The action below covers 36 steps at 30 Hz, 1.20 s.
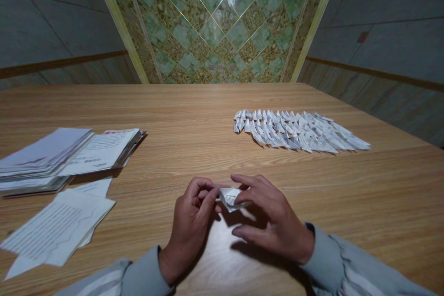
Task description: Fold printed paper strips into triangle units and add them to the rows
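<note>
A small folded paper boat (229, 198) of white printed paper is held just above the table, near the middle of the head view. My left hand (194, 222) pinches its left corner between thumb and fingers. From the right, my right hand (274, 217) reaches around the boat with thumb and fingers spread apart. Its fingertips overlap the boat's right side; whether they press on it is hard to see. The far right end of the boat is partly hidden behind those fingers.
Several folded paper boats (284, 129) stand in close rows at the right back of the wooden table (180, 111). On the left lie a stack of papers or open booklet (97, 150) and loose printed sheets (62, 222). A tiled wall (215, 32) rises behind the table.
</note>
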{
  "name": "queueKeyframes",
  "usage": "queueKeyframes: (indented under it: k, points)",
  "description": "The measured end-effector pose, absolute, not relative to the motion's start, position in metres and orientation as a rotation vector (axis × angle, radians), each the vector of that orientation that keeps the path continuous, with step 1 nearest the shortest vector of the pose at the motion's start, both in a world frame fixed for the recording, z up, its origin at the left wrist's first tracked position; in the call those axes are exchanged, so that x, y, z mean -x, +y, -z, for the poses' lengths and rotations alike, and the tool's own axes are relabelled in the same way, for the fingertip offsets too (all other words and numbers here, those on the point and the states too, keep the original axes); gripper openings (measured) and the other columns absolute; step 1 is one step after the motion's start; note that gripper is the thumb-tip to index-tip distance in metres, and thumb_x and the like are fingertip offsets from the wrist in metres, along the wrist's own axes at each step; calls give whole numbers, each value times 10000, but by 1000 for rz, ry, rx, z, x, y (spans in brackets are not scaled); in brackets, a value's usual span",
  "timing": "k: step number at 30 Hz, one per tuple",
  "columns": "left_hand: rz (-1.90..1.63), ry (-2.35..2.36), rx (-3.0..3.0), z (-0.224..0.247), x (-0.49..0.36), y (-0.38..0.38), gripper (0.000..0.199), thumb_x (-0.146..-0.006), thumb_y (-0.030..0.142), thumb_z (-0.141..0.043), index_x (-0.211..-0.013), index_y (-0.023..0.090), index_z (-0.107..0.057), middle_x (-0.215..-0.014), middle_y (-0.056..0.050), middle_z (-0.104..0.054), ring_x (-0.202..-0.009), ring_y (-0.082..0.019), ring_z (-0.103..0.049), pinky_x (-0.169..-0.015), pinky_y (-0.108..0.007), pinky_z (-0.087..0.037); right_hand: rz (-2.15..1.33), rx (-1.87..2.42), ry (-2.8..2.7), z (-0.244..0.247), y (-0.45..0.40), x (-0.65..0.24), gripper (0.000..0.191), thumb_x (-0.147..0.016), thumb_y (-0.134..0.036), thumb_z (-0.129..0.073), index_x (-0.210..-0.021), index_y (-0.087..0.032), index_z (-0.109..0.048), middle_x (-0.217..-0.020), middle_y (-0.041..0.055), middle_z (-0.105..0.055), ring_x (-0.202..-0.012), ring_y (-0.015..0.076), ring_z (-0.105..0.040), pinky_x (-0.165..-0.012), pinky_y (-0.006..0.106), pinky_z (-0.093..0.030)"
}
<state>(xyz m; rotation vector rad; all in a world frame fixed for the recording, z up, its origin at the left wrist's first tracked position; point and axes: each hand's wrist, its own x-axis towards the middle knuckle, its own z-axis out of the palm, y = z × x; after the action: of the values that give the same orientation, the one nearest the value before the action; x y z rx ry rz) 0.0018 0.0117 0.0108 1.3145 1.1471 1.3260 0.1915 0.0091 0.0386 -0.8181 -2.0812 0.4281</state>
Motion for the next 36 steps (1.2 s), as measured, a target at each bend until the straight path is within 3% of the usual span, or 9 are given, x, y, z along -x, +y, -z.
queueKeyframes:
  k: [4, 10, 14, 19, 28, 32, 34, 36]
  points:
    - [-1313, 1089, -1267, -13, -4, 12, 176, -883, 333, -622, -851, 196, -517, -622, 35, -659, -546, -131, -633, -512, -210, -517, -546, 940, -1915, -34, 10, -190, 118, -800, -191, -730, -801, -196, -612, -986, 96, -750, -958, 224, -689, -788, 328, -497]
    - [-1340, 1023, -1168, -16, -3, 12, 224, -890, 379, -632, -860, 200, -500, -635, 40, -668, -575, -113, -625, -559, -194, -509, -934, 1102, -1629, -30, 11, -192, 131, -802, -220, -700, -728, -194, -595, -853, 51, -757, -767, 191, -706, -694, 284, -519]
    - [-1284, 938, -1099, -14, -2, 12, 226, -893, 368, -638, -887, 210, -476, -797, 13, -716, -683, -120, -666, -646, -218, -531, -867, 1156, -1619, -26, 13, -191, 132, -798, -238, -684, -716, -191, -592, -723, 29, -718, -661, 175, -664, -629, 270, -493]
    - [-1176, 924, -1088, -15, -8, 12, 406, -698, 164, -800, -945, 223, -484, -902, 15, -706, -811, -148, -686, -738, -250, -541, -731, 1151, -1733, -24, 12, -187, 103, -795, -209, -672, -720, -183, -607, -695, 25, -699, -629, 155, -647, -592, 246, -467]
    - [-1168, 1030, -1160, -17, -9, 13, 359, -722, 202, -793, -965, 221, -530, -781, 28, -672, -734, -137, -656, -641, -216, -504, -881, 1125, -1634, -23, 15, -187, 98, -789, -212, -707, -763, -187, -616, -702, -12, -655, -646, 133, -610, -596, 221, -456]
    - [-1076, 997, -1177, -16, -5, 20, 345, -758, 233, -755, -1052, 207, -576, -967, -51, -720, -870, -193, -683, -741, -286, -530, -842, 1099, -1655, -22, 17, -191, 72, -801, -198, -697, -801, -186, -626, -741, -12, -667, -675, 127, -620, -627, 219, -456]
    - [-1000, 1010, -1230, -16, -3, 21, 282, -769, 259, -743, -1022, 182, -646, -1013, -79, -727, -907, -212, -678, -763, -299, -525, -829, 1099, -1681, -21, 16, -191, 70, -806, -200, -696, -814, -186, -628, -746, -12, -671, -675, 125, -621, -625, 218, -451]
    - [-939, 1033, -1313, -17, -2, 21, 174, -787, 285, -724, -901, 154, -713, -897, -78, -739, -830, -202, -668, -723, -284, -508, -833, 1102, -1698, -21, 15, -191, 70, -806, -205, -698, -813, -187, -630, -739, -13, -670, -669, 125, -618, -620, 220, -444]
